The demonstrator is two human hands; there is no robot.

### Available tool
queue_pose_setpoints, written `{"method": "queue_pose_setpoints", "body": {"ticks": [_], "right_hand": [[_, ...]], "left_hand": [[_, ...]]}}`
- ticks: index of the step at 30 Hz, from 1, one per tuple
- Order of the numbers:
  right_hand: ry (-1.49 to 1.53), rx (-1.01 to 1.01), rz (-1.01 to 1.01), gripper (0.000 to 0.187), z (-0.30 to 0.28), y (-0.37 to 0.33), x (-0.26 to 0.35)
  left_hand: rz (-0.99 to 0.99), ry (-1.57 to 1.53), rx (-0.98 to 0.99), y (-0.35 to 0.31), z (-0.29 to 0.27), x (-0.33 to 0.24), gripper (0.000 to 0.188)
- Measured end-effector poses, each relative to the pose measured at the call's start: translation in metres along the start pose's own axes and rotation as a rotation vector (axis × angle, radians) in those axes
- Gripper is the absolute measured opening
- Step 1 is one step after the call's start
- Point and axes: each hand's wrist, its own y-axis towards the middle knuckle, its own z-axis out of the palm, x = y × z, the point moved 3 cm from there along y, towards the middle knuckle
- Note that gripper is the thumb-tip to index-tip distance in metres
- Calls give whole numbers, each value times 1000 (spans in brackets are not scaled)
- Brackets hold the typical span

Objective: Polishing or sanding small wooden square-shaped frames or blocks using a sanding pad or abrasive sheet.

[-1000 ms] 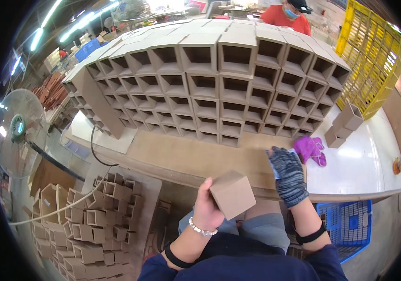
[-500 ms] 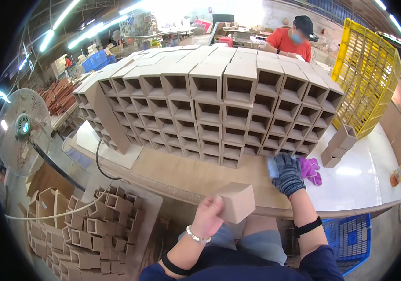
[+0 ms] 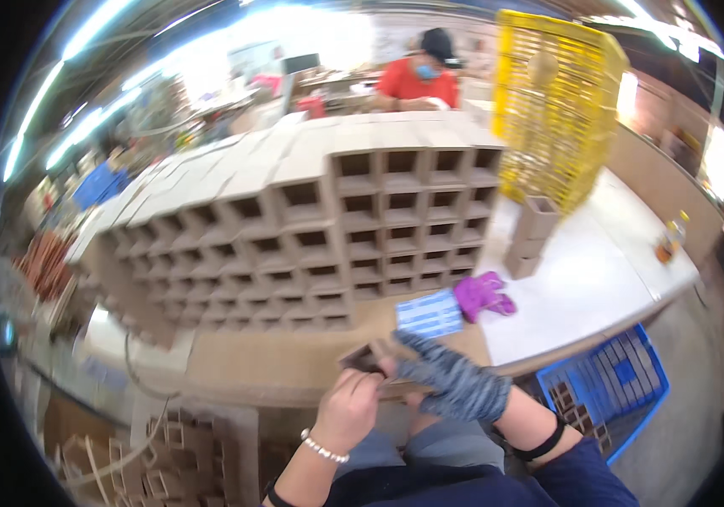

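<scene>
My bare left hand [image 3: 352, 404], a bead bracelet at its wrist, is closed around a small brown square box [image 3: 365, 355], its hollow side turned up. Right beside the box is my right hand [image 3: 455, 380] in a grey knit glove, fingers stretched out and somewhat blurred. Whether its fingertips touch the box I cannot tell. Just beyond the glove, a blue-and-white checked cloth [image 3: 430, 313] lies on the table by a purple glove [image 3: 484, 294].
A wide stack of open square boxes [image 3: 311, 228] fills the table's back. To its right stand a small box pile [image 3: 533, 237], a yellow crate [image 3: 548, 110] and a bottle [image 3: 671, 238]. A blue crate [image 3: 632, 363] with boxes sits lower right. Across the stack is a person in red [image 3: 417, 80].
My right hand has left the cloth on the table and come back toward the box in my left hand. That box has turned, showing its hollow side. The view has swung right.
</scene>
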Motion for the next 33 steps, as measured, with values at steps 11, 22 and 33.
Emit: {"method": "queue_pose_setpoints", "body": {"ticks": [11,22,33], "right_hand": [[-17,-234,416,38,-26,-71,-33],[-661,-304,1219,36,-179,-214,-174],[-691,-151,1182,20,-212,-185,-280]], "left_hand": [[268,-95,-128,28,27,-45,23],[-153,-117,-72,-7,83,29,21],[-442,-145,26,-19,113,70,6]]}}
